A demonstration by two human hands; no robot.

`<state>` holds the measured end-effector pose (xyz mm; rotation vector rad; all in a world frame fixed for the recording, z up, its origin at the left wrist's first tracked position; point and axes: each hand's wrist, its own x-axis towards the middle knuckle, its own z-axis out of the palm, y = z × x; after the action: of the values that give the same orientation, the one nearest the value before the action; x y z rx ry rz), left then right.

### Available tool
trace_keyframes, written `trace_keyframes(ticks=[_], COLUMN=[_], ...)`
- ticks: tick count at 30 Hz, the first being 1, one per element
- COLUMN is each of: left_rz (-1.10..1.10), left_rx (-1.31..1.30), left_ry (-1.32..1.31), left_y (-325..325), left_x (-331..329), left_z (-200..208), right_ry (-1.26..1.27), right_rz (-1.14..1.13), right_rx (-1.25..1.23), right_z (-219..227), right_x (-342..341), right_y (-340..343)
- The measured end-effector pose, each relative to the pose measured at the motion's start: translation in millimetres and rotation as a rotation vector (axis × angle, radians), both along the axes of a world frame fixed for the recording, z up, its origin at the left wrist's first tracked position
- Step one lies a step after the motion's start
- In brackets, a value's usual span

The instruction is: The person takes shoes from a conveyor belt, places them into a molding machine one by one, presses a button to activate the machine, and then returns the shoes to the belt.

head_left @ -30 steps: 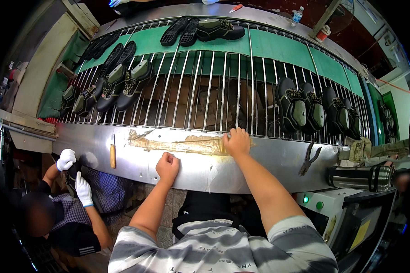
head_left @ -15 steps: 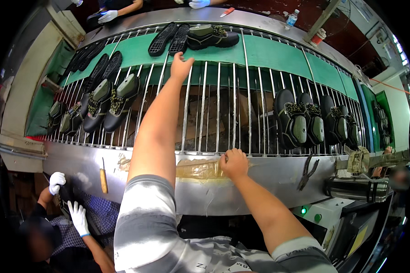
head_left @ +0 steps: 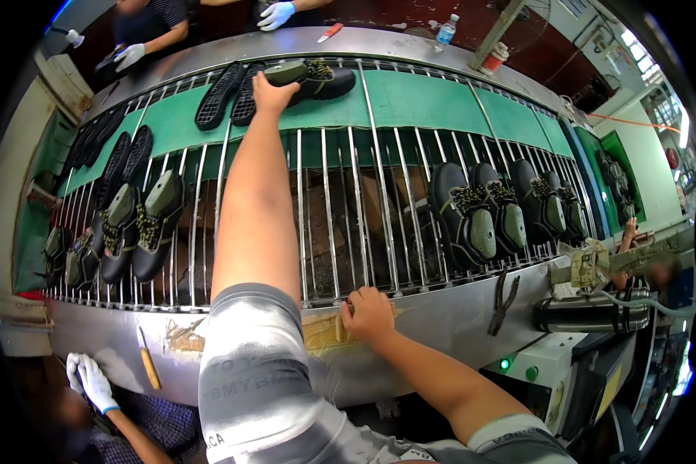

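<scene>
- Reaching far across the rack, the left hand [head_left: 273, 94] lands on the shoe [head_left: 311, 77] at the far side; fingers curled onto its olive toe end, gripping it; arm stretched full length because the shoe lies well beyond the rods, on the green belt [head_left: 433, 100].
- Right hand [head_left: 370, 313] stays low; fingers bent over the near end of the rods where they meet the steel ledge [head_left: 441, 325]; looks like a brace for the long reach, imo; holds nothing loose.
- The shoe lies on its side, w/ two black soles [head_left: 232, 94] just left of it, tread up; same belt, so likely one batch.
- Rod rack [head_left: 348, 209] betw. belt and ledge carries more shoes; a row on the right [head_left: 479, 213], toes toward the ledge, side by side, touching; another group on the left [head_left: 135, 220], angled; gaps betw. rods let them sit w/o rolling.
- Small wooden-handled tool [head_left: 148, 367] lies flat on the ledge, left of the person; dark pliers-like tool [head_left: 504, 298] lies on it to the right.
- Others nearby: white-gloved hands [head_left: 89, 379] at lower left; a gloved hand [head_left: 274, 14] across the belt; none touch the shoe.
</scene>
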<state>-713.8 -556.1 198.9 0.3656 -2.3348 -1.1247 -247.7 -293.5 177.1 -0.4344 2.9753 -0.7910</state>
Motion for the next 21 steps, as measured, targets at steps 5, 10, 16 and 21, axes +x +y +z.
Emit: trace_keyframes(ticks=[5,10,16,21], left_rz=[-0.002,-0.162,-0.072,-0.059], left_rx=[0.099,-0.101,0.008,-0.072], left_ry=[0.059,-0.236,-0.338,-0.164], left_y=[-28,-7,21,-33], left_x=[-56,-21,-12,-71], left_z=[-8,2,-27,-42], right_ry=[-0.048,0.051,0.049,0.082], right_rz=[0.059,0.037,0.039,0.095], right_rx=[0.041,0.078,0.09,0.046], right_z=[4,2,14,15], right_x=[-3,-2,-6,-9], right_y=[-1,-5,-7,-9])
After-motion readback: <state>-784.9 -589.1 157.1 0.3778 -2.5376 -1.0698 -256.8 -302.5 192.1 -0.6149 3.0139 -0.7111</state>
